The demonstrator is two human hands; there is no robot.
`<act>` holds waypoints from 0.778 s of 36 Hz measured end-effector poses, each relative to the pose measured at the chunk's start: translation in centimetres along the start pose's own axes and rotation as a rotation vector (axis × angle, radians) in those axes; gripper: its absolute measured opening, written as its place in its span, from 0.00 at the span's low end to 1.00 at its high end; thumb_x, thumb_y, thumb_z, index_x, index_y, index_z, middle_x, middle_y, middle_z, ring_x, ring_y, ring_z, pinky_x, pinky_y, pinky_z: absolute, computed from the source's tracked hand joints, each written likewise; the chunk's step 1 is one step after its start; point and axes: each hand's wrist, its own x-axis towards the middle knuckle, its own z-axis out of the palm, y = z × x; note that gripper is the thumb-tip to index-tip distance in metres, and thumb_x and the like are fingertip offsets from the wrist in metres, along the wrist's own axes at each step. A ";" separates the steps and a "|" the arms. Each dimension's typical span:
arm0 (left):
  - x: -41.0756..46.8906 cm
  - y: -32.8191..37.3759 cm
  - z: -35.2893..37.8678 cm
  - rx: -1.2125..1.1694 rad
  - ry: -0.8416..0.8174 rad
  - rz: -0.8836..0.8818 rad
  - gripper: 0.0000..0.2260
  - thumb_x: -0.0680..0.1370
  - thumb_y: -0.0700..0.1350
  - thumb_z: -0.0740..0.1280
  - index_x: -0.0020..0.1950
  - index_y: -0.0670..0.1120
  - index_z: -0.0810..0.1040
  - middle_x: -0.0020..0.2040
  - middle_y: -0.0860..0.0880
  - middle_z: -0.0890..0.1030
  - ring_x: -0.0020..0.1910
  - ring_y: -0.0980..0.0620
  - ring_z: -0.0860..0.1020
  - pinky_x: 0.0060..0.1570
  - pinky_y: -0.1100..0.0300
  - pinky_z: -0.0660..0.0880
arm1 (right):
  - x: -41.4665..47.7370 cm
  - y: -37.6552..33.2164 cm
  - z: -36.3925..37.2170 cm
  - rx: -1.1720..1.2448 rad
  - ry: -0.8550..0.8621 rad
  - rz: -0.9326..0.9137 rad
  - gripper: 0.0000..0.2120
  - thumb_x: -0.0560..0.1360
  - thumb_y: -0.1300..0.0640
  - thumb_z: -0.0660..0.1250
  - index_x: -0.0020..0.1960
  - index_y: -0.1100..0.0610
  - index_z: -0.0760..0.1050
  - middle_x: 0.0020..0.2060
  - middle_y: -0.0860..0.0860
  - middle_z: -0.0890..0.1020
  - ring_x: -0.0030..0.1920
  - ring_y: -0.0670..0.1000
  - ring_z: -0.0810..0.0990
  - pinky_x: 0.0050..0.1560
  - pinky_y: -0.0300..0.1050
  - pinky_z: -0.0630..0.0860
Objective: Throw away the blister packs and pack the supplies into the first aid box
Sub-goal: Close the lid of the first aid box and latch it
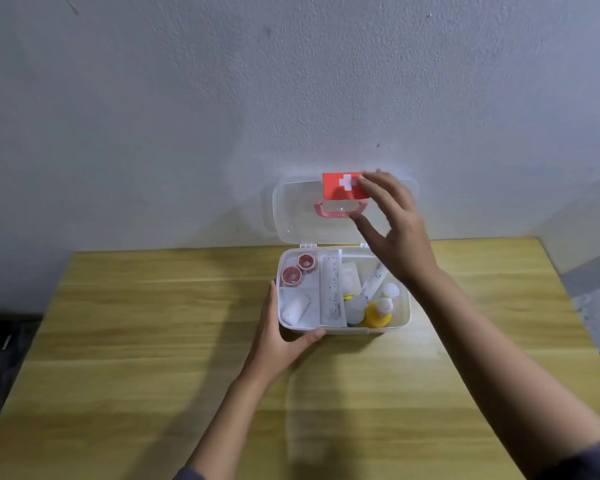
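The clear first aid box (400, 323) stands open on the wooden table, its lid (291, 209) upright against the wall. The lid carries a red label with a white cross (336, 190) and a pink handle (321, 211). Inside lie two red tape rolls (291, 275), a gauze roll (293, 310), a long paper packet (331, 289), white bottles (355, 308) and a yellow bottle (376, 317). My left hand (278, 337) grips the box's front left corner. My right hand (399, 230) is raised before the lid, fingers spread, fingertips at the red label. No blister packs are in view.
The wooden table (153, 323) stands against a grey wall (222, 98), and the box sits near its far edge. A dark floor area (0, 341) lies beyond the table's left edge. The table's right edge (568, 299) runs close to my right arm.
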 end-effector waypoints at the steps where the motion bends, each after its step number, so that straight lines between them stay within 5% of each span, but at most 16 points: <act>1: 0.2 0.0 -0.1 -0.009 -0.006 0.007 0.52 0.61 0.61 0.77 0.75 0.59 0.47 0.76 0.57 0.57 0.74 0.60 0.57 0.72 0.48 0.60 | 0.5 0.1 0.2 -0.046 -0.029 -0.031 0.20 0.73 0.59 0.68 0.65 0.60 0.72 0.63 0.57 0.76 0.68 0.55 0.69 0.69 0.42 0.64; 6: 0.7 0.3 -0.9 -0.029 -0.007 0.048 0.50 0.59 0.53 0.80 0.74 0.57 0.54 0.72 0.57 0.65 0.70 0.64 0.64 0.70 0.54 0.64 | 2.1 0.6 0.8 -0.193 0.039 -0.115 0.14 0.73 0.58 0.68 0.58 0.57 0.78 0.55 0.55 0.82 0.58 0.58 0.78 0.58 0.53 0.73; 17: 0.9 1.7 -0.8 -0.066 0.021 0.120 0.42 0.58 0.50 0.81 0.66 0.63 0.65 0.62 0.59 0.75 0.60 0.68 0.72 0.51 0.75 0.69 | 0.1 -1.3 -0.8 -0.101 0.153 -0.104 0.10 0.74 0.58 0.68 0.53 0.59 0.81 0.48 0.54 0.85 0.48 0.56 0.81 0.50 0.50 0.76; 20: 1.2 1.7 -0.6 -0.062 0.031 0.120 0.40 0.59 0.46 0.81 0.65 0.62 0.67 0.60 0.57 0.77 0.58 0.65 0.75 0.53 0.69 0.72 | -2.8 -2.1 -1.4 -0.061 0.156 -0.117 0.09 0.73 0.59 0.69 0.52 0.61 0.81 0.47 0.55 0.85 0.47 0.54 0.80 0.52 0.42 0.74; 23: 1.3 1.2 -0.4 -0.074 0.036 0.099 0.46 0.58 0.51 0.81 0.71 0.56 0.63 0.65 0.52 0.75 0.64 0.54 0.73 0.61 0.49 0.73 | -6.2 -2.7 -1.6 -0.037 0.134 -0.127 0.09 0.73 0.59 0.70 0.51 0.61 0.82 0.45 0.54 0.85 0.47 0.50 0.79 0.52 0.38 0.72; 28: 1.2 0.9 0.0 -0.088 0.067 0.040 0.47 0.55 0.59 0.80 0.70 0.51 0.66 0.64 0.50 0.77 0.64 0.53 0.74 0.63 0.45 0.71 | -11.8 -2.4 -0.9 -0.009 0.020 -0.106 0.08 0.73 0.58 0.69 0.50 0.60 0.82 0.44 0.52 0.85 0.46 0.50 0.79 0.51 0.40 0.73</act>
